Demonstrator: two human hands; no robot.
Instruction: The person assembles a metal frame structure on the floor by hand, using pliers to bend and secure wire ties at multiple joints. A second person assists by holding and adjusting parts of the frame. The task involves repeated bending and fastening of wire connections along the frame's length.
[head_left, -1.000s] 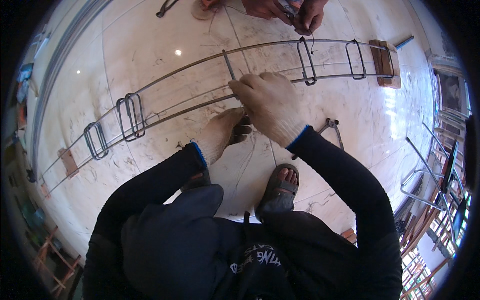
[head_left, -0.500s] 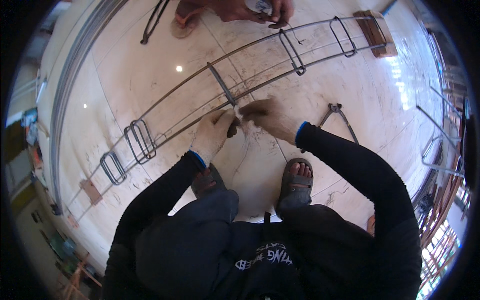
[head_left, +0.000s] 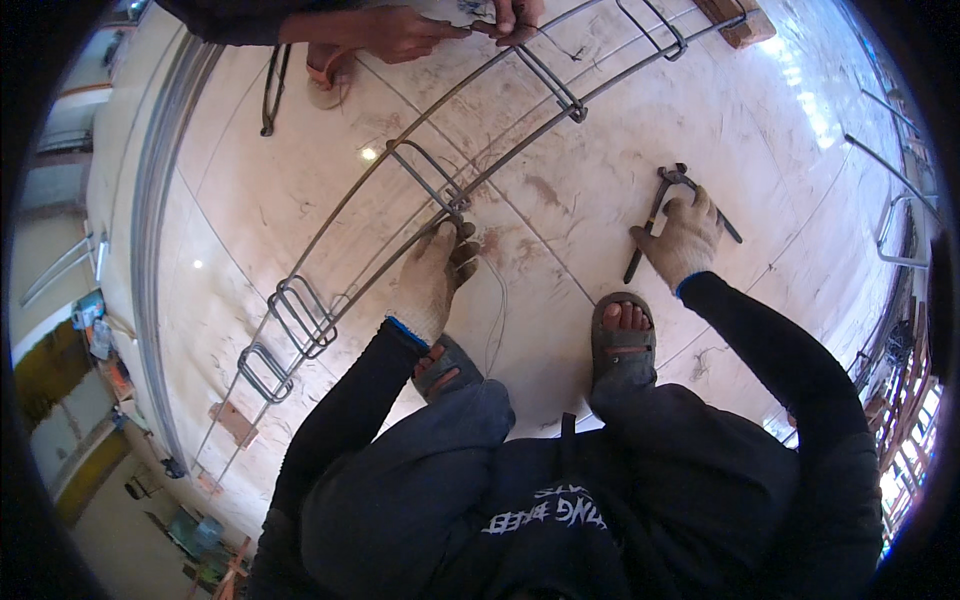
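Reaching away from the joint, the right hand [head_left: 685, 240] is now hovering over or touching the pincers [head_left: 678, 176] lying on the tiles at the right; half a second ago it was working beside the left hand [head_left: 428, 275]. That is leaving the left hand alone at the middle stirrup [head_left: 422, 178], so the work is seemingly turning from fingers to tool.

The stirrup is lying across the rebar frame, between the near bar [head_left: 520, 155] and the far bar [head_left: 341, 207], with 2 more stirrups [head_left: 295, 310] sitting to its left. A thin tie wire [head_left: 503, 300] is trailing over the floor just right of the left hand.

The left hand is pointing far, its thumb and fingers drawn together against the stirrup's near corner; I cannot tell whether they are pinching wire, steel or both. The right hand is angling far and slightly left, palm down, its thumb and fingers spreading across the pincers' 2 handles without closing round them. Both forearms are coming up from the near side, the right 1 bending well outward.

On the far side, a co-worker's hands [head_left: 405, 35] are meeting by the frame near another stirrup [head_left: 548, 80].
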